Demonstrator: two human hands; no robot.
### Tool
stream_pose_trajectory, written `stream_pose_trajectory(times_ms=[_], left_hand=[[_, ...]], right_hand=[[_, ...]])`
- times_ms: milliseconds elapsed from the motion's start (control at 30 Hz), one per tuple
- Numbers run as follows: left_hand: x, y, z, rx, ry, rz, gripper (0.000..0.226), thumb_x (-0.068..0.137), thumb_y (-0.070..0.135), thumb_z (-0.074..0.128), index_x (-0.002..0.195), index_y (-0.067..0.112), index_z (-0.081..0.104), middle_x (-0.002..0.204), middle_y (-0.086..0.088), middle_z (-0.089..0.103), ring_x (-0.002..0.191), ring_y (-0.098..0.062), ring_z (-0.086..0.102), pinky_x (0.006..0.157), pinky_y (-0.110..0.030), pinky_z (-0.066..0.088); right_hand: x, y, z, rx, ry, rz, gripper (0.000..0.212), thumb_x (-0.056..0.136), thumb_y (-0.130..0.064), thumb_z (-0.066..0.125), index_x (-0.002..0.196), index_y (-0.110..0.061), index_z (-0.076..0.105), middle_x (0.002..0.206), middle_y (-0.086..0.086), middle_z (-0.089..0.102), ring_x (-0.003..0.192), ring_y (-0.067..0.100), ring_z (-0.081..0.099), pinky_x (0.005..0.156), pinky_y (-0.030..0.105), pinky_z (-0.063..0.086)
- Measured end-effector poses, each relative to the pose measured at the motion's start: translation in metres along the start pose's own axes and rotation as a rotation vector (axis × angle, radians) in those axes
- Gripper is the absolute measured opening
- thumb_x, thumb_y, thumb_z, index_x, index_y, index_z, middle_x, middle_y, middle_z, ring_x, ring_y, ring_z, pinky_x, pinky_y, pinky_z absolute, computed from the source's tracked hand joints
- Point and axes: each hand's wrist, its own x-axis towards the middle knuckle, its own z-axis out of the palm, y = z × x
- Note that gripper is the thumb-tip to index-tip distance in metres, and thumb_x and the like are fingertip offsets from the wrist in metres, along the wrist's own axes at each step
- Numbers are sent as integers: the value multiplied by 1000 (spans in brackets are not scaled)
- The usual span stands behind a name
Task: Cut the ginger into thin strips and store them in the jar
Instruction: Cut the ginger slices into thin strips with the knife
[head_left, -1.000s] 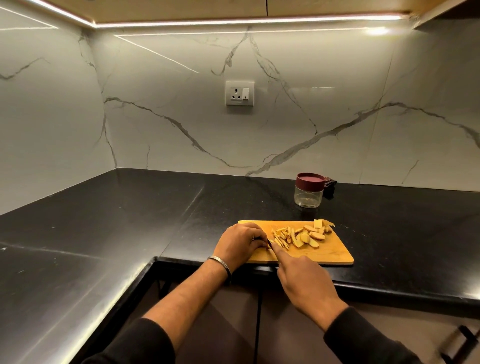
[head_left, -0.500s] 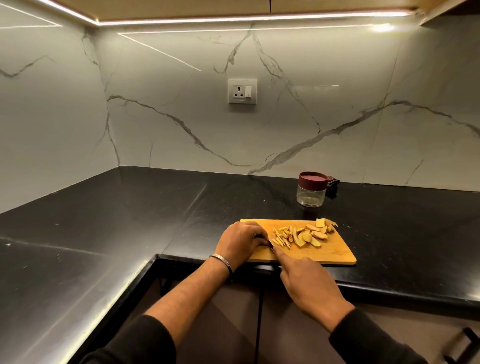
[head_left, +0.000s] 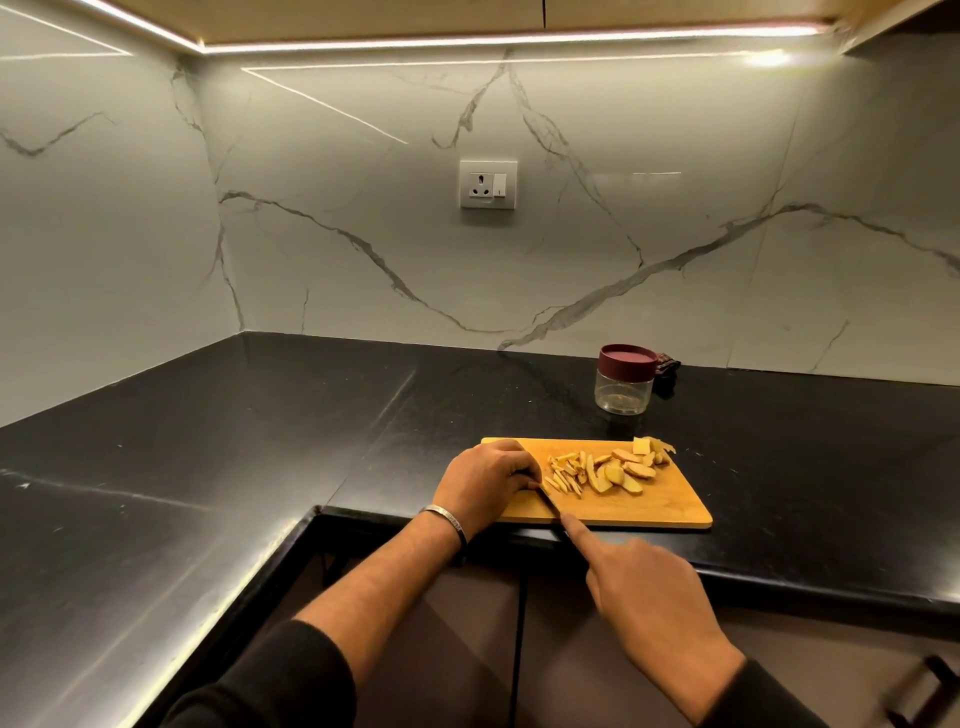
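A wooden cutting board (head_left: 654, 506) lies at the counter's front edge. On it are thin ginger strips (head_left: 563, 475) and, to their right, thicker ginger slices (head_left: 626, 470). My left hand (head_left: 485, 480) rests curled on the board's left end, its fingertips pinning a small ginger piece that is mostly hidden. My right hand (head_left: 649, 597) grips a knife (head_left: 549, 501), with the index finger stretched along the spine. The blade lies right beside the left fingertips. A glass jar (head_left: 623, 389) with a maroon lid on stands behind the board.
The board sits on a black L-shaped counter (head_left: 260, 441) against a marble wall with a socket (head_left: 488, 184). A small dark object (head_left: 666, 370) lies behind the jar. Cabinet fronts and a handle (head_left: 930, 691) are below the counter edge.
My right hand has drawn back a little toward me, pulling the knife along the board. My left hand stays curled in the same spot.
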Motion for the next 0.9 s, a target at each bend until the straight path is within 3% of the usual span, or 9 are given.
stream_pose_trajectory(times_ms=[200,300,467,600,900], left_hand=[[0,0,-1,15,-21,38,19,94,29,64,110,30,75,116,8,66,97,-8,62,85,-23,53],[-1,0,0,-22,26,30,16,93,25,66,105,23,76,108,5,71,92,-9,66,85,-24,55],[-1,-1,0,-52,51,14,10,91,22,68,97,20,77,101,3,72,88,-9,67,85,-20,54],[-2,0,1,-52,52,23,10,91,22,69,96,19,77,99,4,73,86,-9,68,84,-22,55],[-1,-1,1,-48,54,26,11,92,23,68,97,21,78,102,6,72,88,-8,67,84,-24,55]], right_hand=[[1,0,2,35,7,-1,61,108,-37,33,158,-41,0,90,-7,49,79,9,51,74,25,46],[4,2,4,100,16,27,59,108,-38,33,158,-42,3,88,-7,51,75,9,50,67,25,41],[11,2,9,242,34,67,55,107,-38,32,158,-43,10,82,-7,56,69,8,53,66,25,46],[20,-3,11,319,58,51,54,108,-38,33,158,-42,14,76,-9,54,64,7,51,54,20,37],[36,-5,6,446,-15,42,51,107,-34,38,156,-41,23,82,-7,59,70,9,56,56,19,40]])
